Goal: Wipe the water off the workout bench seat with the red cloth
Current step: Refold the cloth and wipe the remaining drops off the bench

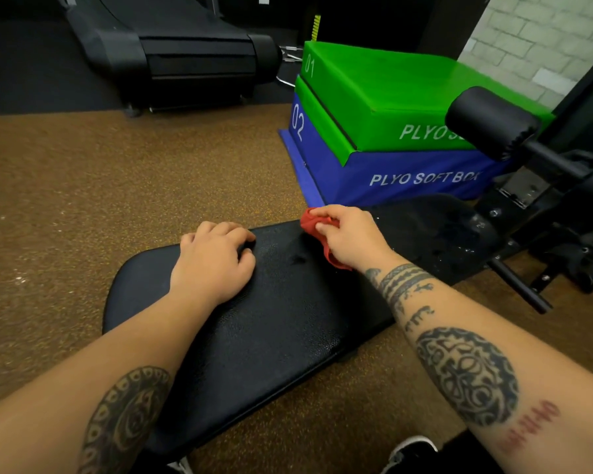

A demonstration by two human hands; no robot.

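Because the small, crumpled red cloth is of soft fabric, it should be very light and limp. It will fold into any shape, so it is best taken as a bunch in the palm, with a flat part left free below to meet the surface. The right hand holds it in this way: its fingers and thumb are curled closed around the bundle, and a loose end hangs out under the wrist. The cloth is at the far end of the long black textured back pad and seems to touch it, just beside the gap before the black padded seat of the workout bench.

The seat looks smooth and probably slippery when wet. Pale water drops seem to lie on its far side, though the dark surface makes this difficult to judge. The cloth has not yet reached them.

The left hand rests on the back pad, well apart from the cloth. Its fingers are loosely bent with the tips on the pad and hold nothing.
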